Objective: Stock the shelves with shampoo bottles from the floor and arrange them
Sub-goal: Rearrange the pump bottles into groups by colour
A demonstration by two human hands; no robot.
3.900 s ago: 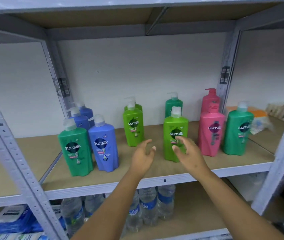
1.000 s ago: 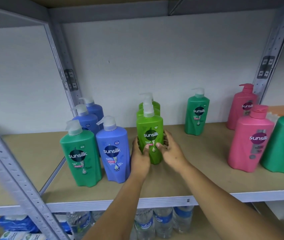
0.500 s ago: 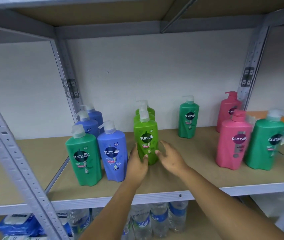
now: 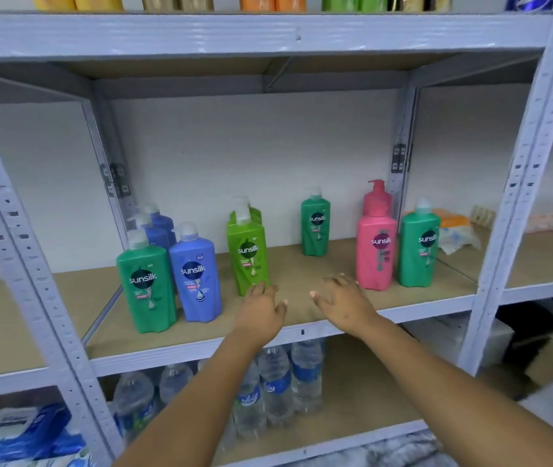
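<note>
Both hands hover over the bare front of the shelf board [image 4: 302, 274], empty, fingers loosely spread. The left hand [image 4: 261, 306] sits just near of the lime green bottle [image 4: 248, 257], its fingertips close to the base; whether they touch is unclear. The right hand [image 4: 344, 299] is apart from any bottle, with the pink bottle [image 4: 376, 251] to its right. Lime green bottles stand in a file running far, and blue bottles [image 4: 196, 274] do likewise at left, apparently grouped by colour with labels facing out. Teal green bottles stand scattered: left front [image 4: 145, 288], far centre [image 4: 315, 225], right [image 4: 418, 247]. Those likely need gathering next.
</note>
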